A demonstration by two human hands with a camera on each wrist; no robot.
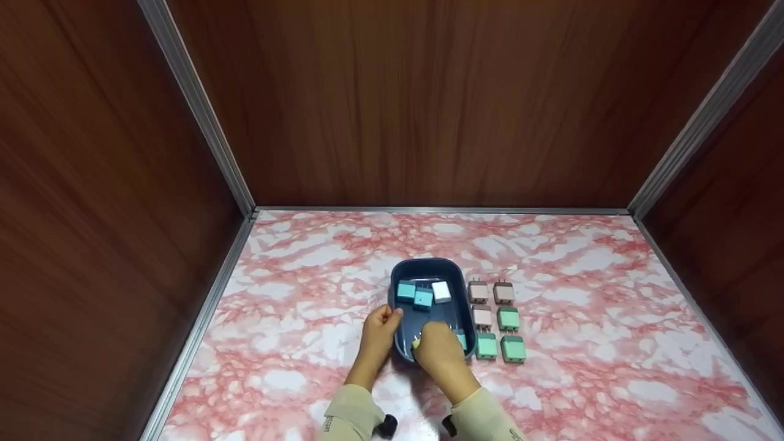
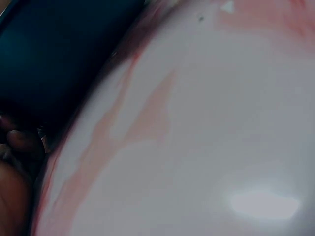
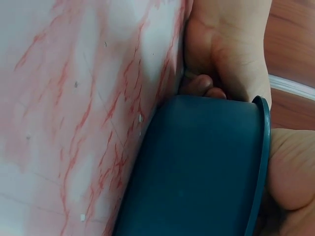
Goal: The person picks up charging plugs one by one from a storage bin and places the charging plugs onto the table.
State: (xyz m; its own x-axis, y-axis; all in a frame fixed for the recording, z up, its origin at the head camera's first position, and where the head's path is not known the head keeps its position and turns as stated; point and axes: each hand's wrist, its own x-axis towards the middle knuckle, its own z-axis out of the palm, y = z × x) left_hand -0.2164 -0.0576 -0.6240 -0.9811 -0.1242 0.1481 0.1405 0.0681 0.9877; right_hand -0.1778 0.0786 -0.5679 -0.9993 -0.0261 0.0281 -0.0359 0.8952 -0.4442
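My left hand (image 1: 378, 331) grips the left rim of a dark blue plastic tray (image 1: 430, 267), thumb on the edge. My right hand (image 1: 442, 349) reaches into the near end of the tray, its fingers curled round a small yellow plug charger (image 1: 416, 344), mostly hidden by the hand. In the far half of the tray lie two blue chargers, one at the left (image 1: 406, 291) and one beside it (image 1: 422, 298), plus a white charger (image 1: 441, 292). Another light blue charger (image 1: 461, 339) peeks out to the right of my right hand. The right wrist view shows the tray's outer wall (image 3: 197, 162).
Right of the tray, chargers stand in two columns: three pinkish ones, such as the far pink charger (image 1: 478, 292), and three green ones, such as the near green charger (image 1: 513, 349). A red-and-white marbled tabletop (image 1: 294, 294) is enclosed by brown wood panels (image 1: 441, 110).
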